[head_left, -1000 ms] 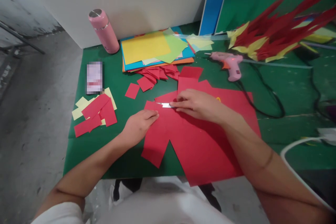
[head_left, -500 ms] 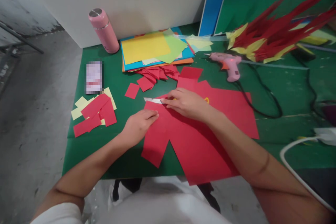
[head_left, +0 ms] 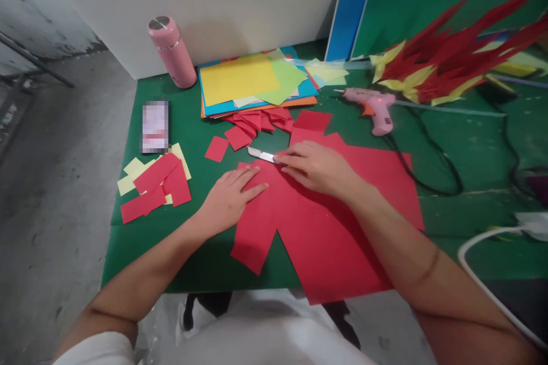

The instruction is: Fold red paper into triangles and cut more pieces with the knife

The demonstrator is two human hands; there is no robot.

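A big red paper sheet [head_left: 342, 228] lies on the green table [head_left: 188, 131], partly cut, with a strip hanging off to the lower left. My left hand [head_left: 229, 197] lies flat on the strip's upper end, fingers stretched out. My right hand [head_left: 317, 166] is closed round a utility knife [head_left: 261, 154], whose silver blade sticks out to the left just beyond the sheet's upper edge.
Small red cut pieces [head_left: 257, 122] lie behind the sheet, more red and yellow pieces [head_left: 156, 182] at the left. A stack of coloured paper [head_left: 252, 80], a pink bottle [head_left: 172, 52], a phone [head_left: 154, 126], a pink glue gun [head_left: 374, 107] with its cable, and a red-yellow paper flame [head_left: 454, 51] stand around.
My right hand slid the knife to the left along the sheet, then off its upper edge. My left hand's fingers spread out flatter on the paper.
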